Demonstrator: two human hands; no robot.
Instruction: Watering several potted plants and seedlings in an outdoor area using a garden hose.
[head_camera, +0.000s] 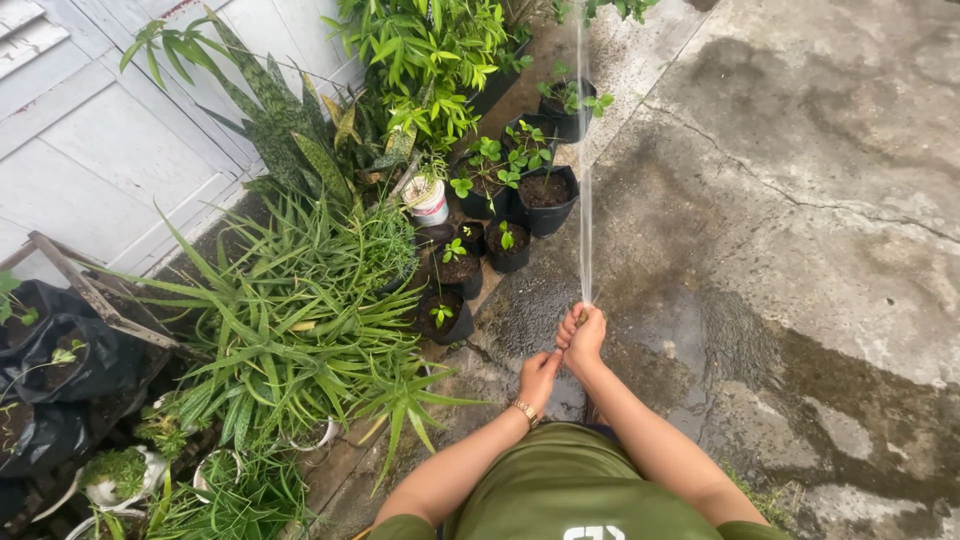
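My right hand (583, 335) is closed around the end of a hose, which is mostly hidden inside the fist. A thin jet of water (585, 180) shoots from it straight ahead, past the black potted seedlings (545, 190). My left hand (540, 375), with a gold wristwatch, is curled just behind and left of the right hand, its fingertips touching it. I cannot see whether the left hand holds the hose too. Both forearms reach out over my green shirt.
A row of plants runs along a white wooden wall (90, 150) on the left: spiky aloe-like clumps (300, 330), a snake plant (290, 130), leafy shrubs (430, 50), and black grow bags (60, 370). Wet, cracked concrete (800, 250) spreads to the right.
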